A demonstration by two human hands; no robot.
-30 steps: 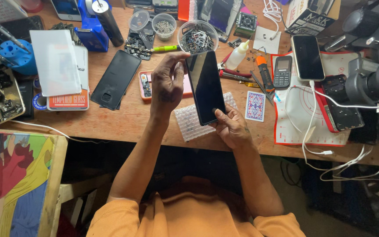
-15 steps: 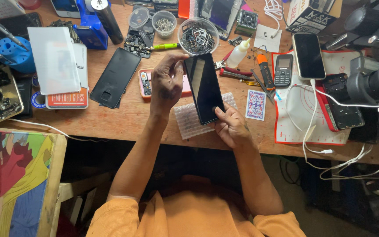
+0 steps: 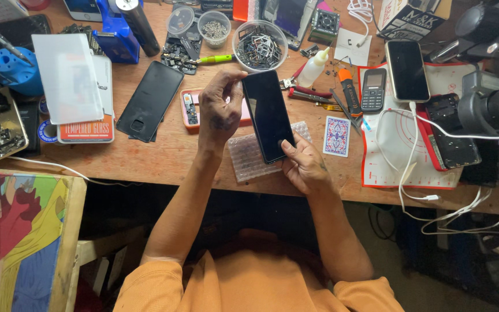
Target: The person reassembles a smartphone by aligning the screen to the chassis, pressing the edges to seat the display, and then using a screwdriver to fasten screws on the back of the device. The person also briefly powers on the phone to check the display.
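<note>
Above the near edge of the cluttered wooden surface (image 3: pixel 145 156), a black glossy slab-shaped smartphone (image 3: pixel 268 114) is held tilted between both hands. The left hand (image 3: pixel 220 110) is clamped on its upper left corner, fingers curled over the top edge; the right hand (image 3: pixel 304 164) grips its lower end, thumb pressed on the glass. Directly beneath lies a clear ridged plastic tray (image 3: pixel 248 157), and just behind the left hand a pink shallow parts tray (image 3: pixel 190 108). A black phone back cover (image 3: pixel 150 101) lies to the left, a round clear bowl of metal bits (image 3: pixel 259 45) just beyond the phone's top. To the right sit a patterned playing card (image 3: pixel 336 136), an orange-handled tool (image 3: pixel 347 92) and a small grey keypad phone (image 3: pixel 373 90) on a red-edged white mat (image 3: pixel 399 156).
</note>
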